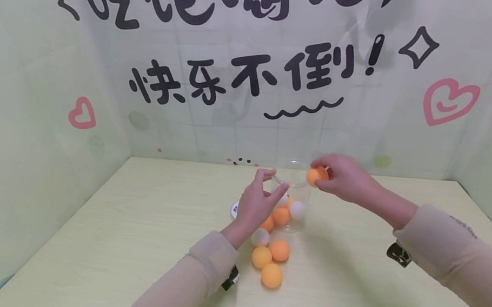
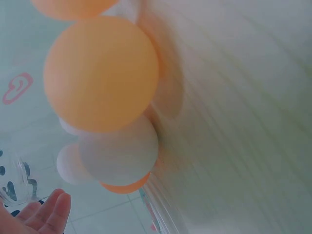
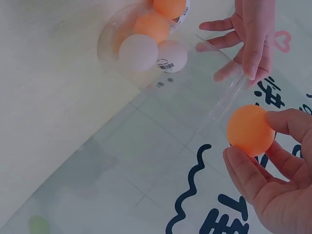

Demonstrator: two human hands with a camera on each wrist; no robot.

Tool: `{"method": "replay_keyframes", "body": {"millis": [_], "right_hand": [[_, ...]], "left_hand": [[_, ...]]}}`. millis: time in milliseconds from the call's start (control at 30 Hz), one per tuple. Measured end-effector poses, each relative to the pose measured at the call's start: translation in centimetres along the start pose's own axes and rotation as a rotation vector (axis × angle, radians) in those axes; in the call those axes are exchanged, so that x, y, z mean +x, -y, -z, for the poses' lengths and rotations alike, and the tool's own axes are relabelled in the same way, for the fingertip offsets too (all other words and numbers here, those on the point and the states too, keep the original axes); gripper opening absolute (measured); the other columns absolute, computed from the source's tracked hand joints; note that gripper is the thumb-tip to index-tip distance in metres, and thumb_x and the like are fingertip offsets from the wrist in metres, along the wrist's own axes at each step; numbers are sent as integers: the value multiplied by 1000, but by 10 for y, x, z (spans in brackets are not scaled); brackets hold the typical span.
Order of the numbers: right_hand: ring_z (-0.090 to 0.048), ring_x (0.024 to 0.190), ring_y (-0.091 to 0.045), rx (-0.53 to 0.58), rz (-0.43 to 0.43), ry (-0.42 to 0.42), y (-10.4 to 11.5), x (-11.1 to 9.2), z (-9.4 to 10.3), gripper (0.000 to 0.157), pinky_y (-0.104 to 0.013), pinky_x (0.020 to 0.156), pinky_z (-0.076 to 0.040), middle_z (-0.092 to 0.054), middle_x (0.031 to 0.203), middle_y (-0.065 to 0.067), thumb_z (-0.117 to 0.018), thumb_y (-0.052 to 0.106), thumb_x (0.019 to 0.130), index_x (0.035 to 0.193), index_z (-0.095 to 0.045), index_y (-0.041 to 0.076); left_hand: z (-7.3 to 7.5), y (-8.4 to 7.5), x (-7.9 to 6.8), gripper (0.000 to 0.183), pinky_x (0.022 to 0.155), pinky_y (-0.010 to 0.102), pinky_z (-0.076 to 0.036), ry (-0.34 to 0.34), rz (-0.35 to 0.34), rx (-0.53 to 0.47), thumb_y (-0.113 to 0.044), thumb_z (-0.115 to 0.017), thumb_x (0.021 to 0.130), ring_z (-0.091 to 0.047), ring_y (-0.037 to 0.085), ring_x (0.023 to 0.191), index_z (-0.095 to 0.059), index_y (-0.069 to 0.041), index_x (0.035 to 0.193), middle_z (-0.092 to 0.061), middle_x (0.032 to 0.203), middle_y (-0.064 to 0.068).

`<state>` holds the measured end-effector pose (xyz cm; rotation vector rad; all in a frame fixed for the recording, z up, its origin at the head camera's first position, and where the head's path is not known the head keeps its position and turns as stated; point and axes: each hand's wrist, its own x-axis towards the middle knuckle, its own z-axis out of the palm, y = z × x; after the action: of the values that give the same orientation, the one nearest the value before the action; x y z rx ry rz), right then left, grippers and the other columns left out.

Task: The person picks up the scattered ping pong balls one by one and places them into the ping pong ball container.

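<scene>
Upright on the table, a clear plastic jar (image 1: 306, 194) holds several orange and white table tennis balls at its bottom. My left hand (image 1: 255, 203) grips the jar's rim from the left, thumb and fingers spread around it. Just above the rim's right side, my right hand (image 1: 348, 178) pinches an orange ball (image 3: 250, 130) between thumb and fingertips. Close in front of the jar lie more balls: a white ball (image 1: 260, 238), an orange ball (image 1: 280, 250) and two yellow-orange balls, one nearer (image 1: 271, 276). The left wrist view shows some of these balls up close.
A round white object (image 1: 234, 209) shows partly behind my left hand. Behind the table (image 1: 156, 214) hangs a printed backdrop (image 1: 209, 136) with black characters and hearts; similar sheets enclose both sides. The jar stands near the table's back edge.
</scene>
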<state>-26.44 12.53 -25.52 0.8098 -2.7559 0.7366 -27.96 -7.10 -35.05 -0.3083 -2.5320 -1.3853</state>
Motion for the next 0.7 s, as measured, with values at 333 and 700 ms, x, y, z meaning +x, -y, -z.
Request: {"method": "replay_keyframes", "body": {"millis": [333, 700], "right_hand": [[-52, 77, -25, 7, 4, -13, 6, 9, 2, 31, -34, 68, -45, -63, 97, -17, -60, 3, 80, 110, -61, -6], [-52, 87, -29, -31, -13, -4, 11, 22, -4, 35, -38, 75, -46, -61, 109, -19, -59, 4, 82, 115, -59, -5]], "left_hand": [[1, 0, 0, 56, 77, 36, -50, 15, 9, -3, -55, -52, 86, -64, 21, 93, -42, -19, 129, -48, 135, 1], [1, 0, 0, 53, 78, 36, -51, 19, 12, -16, -50, -54, 87, -64, 22, 94, -42, -19, 129, -48, 135, 2]]}}
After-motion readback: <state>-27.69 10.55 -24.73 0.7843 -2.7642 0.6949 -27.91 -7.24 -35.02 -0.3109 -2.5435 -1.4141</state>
